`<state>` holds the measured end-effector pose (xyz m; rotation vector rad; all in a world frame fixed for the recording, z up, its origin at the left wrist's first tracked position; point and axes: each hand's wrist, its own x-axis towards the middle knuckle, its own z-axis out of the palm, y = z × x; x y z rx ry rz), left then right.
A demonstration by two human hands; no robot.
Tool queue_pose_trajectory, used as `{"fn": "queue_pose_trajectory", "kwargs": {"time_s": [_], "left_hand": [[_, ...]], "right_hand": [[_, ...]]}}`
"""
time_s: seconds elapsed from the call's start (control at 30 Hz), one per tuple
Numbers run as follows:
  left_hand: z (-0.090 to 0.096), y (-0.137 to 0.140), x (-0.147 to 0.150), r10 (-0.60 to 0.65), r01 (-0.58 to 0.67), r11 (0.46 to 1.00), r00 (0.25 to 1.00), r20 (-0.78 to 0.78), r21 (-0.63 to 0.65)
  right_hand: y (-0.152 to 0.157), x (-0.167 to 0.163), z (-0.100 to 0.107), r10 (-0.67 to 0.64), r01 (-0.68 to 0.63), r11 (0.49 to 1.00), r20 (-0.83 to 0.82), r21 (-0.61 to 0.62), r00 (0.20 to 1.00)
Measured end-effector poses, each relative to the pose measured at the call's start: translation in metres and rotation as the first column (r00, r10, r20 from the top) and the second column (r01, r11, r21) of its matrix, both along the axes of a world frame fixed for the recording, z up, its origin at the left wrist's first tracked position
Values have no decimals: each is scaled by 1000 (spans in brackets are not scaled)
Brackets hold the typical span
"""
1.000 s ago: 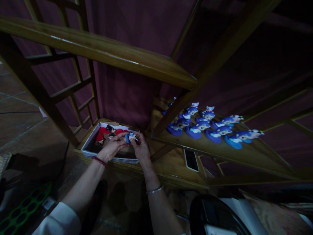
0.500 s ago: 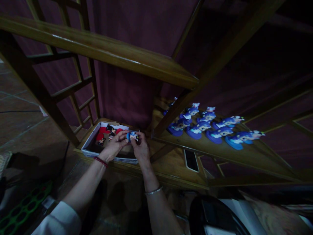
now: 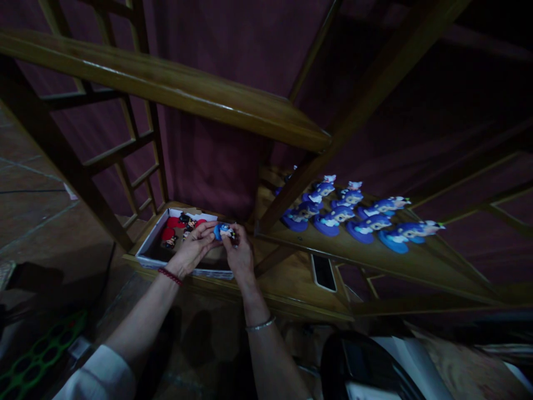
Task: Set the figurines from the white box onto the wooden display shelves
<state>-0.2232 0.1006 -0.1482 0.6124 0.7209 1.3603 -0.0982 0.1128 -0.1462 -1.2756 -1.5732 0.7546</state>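
Observation:
Between both hands is a small blue-and-white figurine, held over the right part of a shallow white-edged box. My left hand pinches its blue base from the left, and a dark red beaded bracelet circles that wrist. My right hand grips its other end with thumb and fingers; a silver bangle sits on the forearm. Inside the box lie several red-and-black figurines, partly hidden behind my left hand. Fingers cover much of the held figurine, so its details are hard to make out.
On the wooden shelf to the right stand rows of blue figurines on round bases. A phone lies on the lower board. A thick wooden beam crosses above my hands. A green rack with round holes is low at left.
The figurine has turned slightly between my fingers, showing more of its blue base. Both hands stay over the box; the whole view has shifted a little.

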Motion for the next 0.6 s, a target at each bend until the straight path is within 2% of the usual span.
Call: {"fn": "queue_pose_trajectory", "kwargs": {"time_s": [0.2, 0.6], "left_hand": [[4, 0, -2, 5, -5, 1000, 1000, -7, -23], [-1, 1, -6, -19, 16, 998, 999, -36, -66]], "right_hand": [[-1, 0, 0, 11, -11, 1000, 16, -10, 1000], [1, 6, -1, 86, -87, 996, 48, 31, 995]]}}
